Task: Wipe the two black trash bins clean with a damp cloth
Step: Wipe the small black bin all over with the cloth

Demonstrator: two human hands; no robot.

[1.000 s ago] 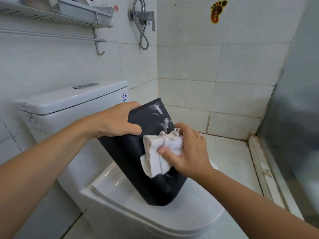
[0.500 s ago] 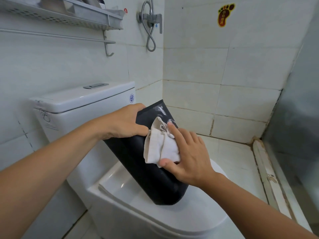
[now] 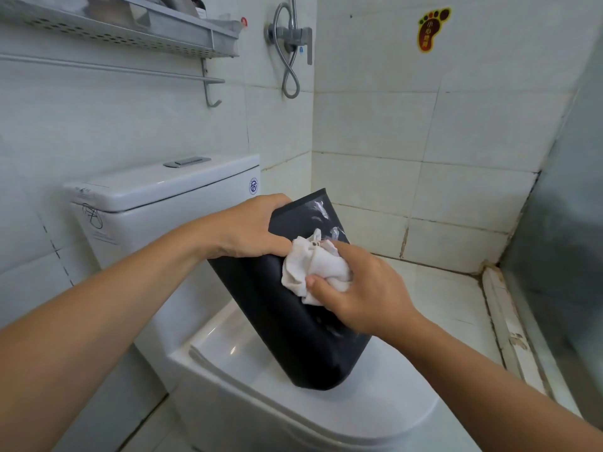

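**Trainee:** Now, where is the bin, and how do you have hold of it?

**Operator:** One black trash bin stands tilted on the closed toilet lid, base down, open end leaning toward 11 o'clock. I see no second bin. My left hand grips the upper rim, fingers curled over the edge. My right hand pinches the bunched white cloth between thumb and fingers and presses it against the side wall, just below the rim.

**Trainee:** How do you expect it to handle?

**Operator:** Judged from its look: thin moulded plastic, light, stiff enough to take wiping pressure, smooth and probably slippery where wet. Pale smears remain on the wall at 12 o'clock from the cloth. The rim is the best place to hold it, since it gives an edge to hook. The rounded base on the glossy lid may slide, so I press toward the lid, not sideways.

**Trainee:** Any readable markings?

**Operator:** None on the bin. The cistern at 10 o'clock carries a round blue logo and faint pen scrawl, both illegible. A foot-shaped sticker at 1 o'clock bears Chinese characters, beginning 小心; the rest is too small to read.
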